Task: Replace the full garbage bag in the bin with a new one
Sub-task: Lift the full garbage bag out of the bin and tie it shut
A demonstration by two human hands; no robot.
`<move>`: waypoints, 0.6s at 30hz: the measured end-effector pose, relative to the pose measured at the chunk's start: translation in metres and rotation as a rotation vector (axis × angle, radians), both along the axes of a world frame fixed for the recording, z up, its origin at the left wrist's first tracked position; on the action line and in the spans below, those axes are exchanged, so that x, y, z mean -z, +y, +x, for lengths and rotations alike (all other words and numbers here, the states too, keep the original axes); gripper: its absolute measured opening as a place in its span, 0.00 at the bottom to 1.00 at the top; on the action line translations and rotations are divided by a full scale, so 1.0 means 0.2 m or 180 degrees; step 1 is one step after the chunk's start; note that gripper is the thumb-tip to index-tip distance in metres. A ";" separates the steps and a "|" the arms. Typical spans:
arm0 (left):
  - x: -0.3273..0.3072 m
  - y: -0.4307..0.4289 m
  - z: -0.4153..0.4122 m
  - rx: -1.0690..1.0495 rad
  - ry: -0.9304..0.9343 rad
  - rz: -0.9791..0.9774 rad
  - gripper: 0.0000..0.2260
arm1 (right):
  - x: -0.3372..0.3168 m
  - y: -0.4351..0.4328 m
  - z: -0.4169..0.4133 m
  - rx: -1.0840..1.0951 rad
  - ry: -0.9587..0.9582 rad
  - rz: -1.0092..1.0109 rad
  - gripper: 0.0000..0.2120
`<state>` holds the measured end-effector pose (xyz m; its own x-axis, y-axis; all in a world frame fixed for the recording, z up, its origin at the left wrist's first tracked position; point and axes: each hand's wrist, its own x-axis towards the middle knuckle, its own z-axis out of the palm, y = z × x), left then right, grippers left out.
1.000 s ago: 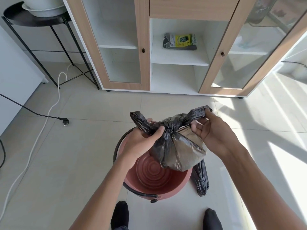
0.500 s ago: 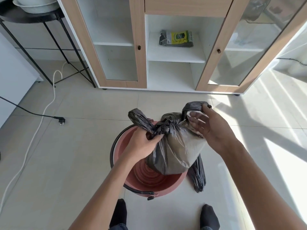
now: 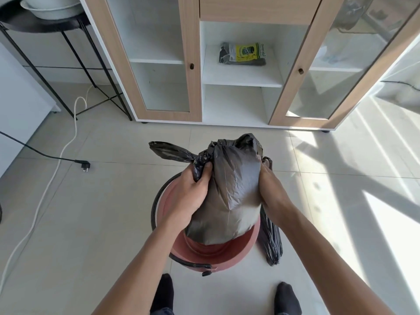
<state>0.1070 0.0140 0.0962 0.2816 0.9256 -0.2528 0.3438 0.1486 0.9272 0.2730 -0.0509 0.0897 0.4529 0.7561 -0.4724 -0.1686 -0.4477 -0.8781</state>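
Black plastic of the full garbage bag (image 3: 229,192), knotted shut at its top, raised over the terracotta-pink bin (image 3: 248,245) at 6 o'clock from frame centre. Bottom of the bag hanging in the bin's mouth; whether just inside the rim or just above it, unclear.

Left hand (image 3: 191,194) clamped round the twisted neck beside the knot, at 9 o'clock of the bag, with a loose tail of plastic poking out toward 10 o'clock. Right hand (image 3: 270,189) laid against the bag's flank at 3 o'clock, fingers hidden behind the plastic; cannot tell whether gripping or only pressing. Hands apart, bag between them.

By this showing: tying done, lifting out under way, carrying off not yet done. No liner showing on the visible rim.

Crumpled black bag (image 3: 271,242) lying on the floor (image 3: 91,223) right beside the bin at 3 o'clock, possibly the replacement, not certain. Yellow-labelled pack (image 3: 243,53) on a shelf (image 3: 241,76) of the cabinet (image 3: 193,30) at 12 o'clock, well apart; label too small to read.

Probably left: setting the full bag aside, opening a fresh one, fitting it over the rim.
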 end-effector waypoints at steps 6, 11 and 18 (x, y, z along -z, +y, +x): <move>0.03 -0.01 0.00 0.0078 0.0047 0.0005 0.14 | 0.02 -0.01 -0.06 -0.0023 0.0037 0.0076 0.17; 0.02 0.01 0.00 0.0130 0.0008 -0.0248 0.13 | 0.03 0.00 -0.06 -0.0334 -0.0019 0.0015 0.20; -0.02 0.07 -0.05 -0.0019 -0.0137 -0.0496 0.16 | 0.01 -0.03 0.09 0.0023 0.0115 0.0113 0.23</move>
<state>0.0970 0.0272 0.1004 0.2898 0.8778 -0.3813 0.3028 0.2938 0.9066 0.2901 -0.0563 0.0875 0.4415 0.7694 -0.4617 -0.2037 -0.4151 -0.8867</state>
